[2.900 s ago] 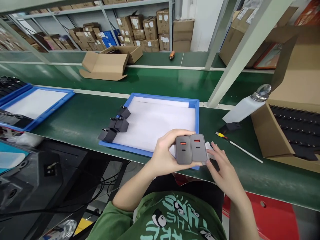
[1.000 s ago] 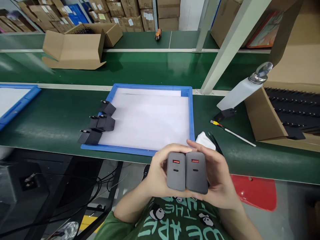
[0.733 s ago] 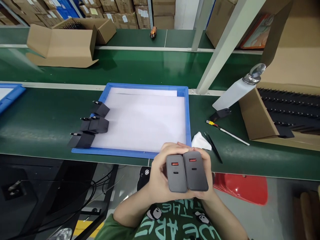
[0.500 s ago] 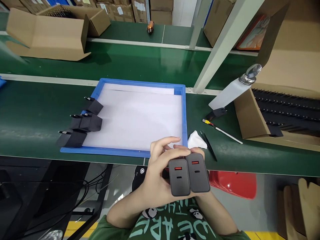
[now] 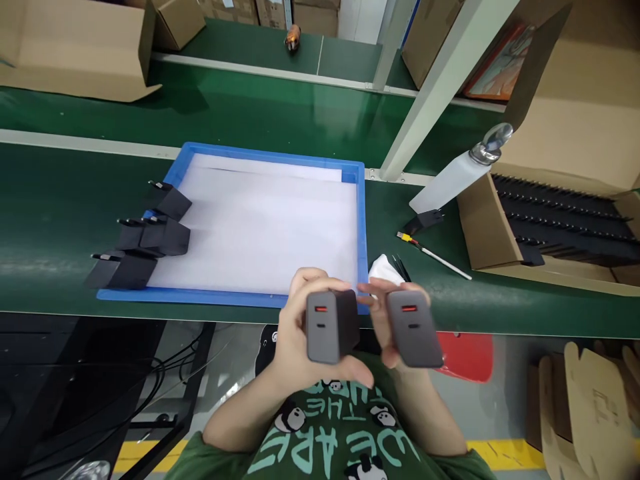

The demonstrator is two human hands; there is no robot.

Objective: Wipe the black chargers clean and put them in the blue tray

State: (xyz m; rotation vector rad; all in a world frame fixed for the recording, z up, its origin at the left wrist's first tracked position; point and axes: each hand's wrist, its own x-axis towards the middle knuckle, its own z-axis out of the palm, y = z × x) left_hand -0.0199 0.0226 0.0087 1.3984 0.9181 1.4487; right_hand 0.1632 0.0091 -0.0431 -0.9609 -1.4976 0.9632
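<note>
I'm gripping a grey charger (image 5: 325, 327) in my curled left hand (image 5: 295, 340), a second charger (image 5: 414, 330) in my right hand (image 5: 383, 325), my cut-off shirt (image 5: 345, 427) reading "ARE".

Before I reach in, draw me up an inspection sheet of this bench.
Surface: green bench bearing a blue tray lined with white sheets; four dark pronged blocks at the tray's left edge.
Job's things: grey charger and second charger, held apart.
Clutter: right of the tray, white bottle, black pronged block, slim white piece with a yellow end, white cloth.
Grips: left grip holds the grey charger; right grip holds the second charger.
Cables: dark cables below the bench, left.
Surroundings: open carton at right; red seat below; orange item on the rear shelf.
</note>
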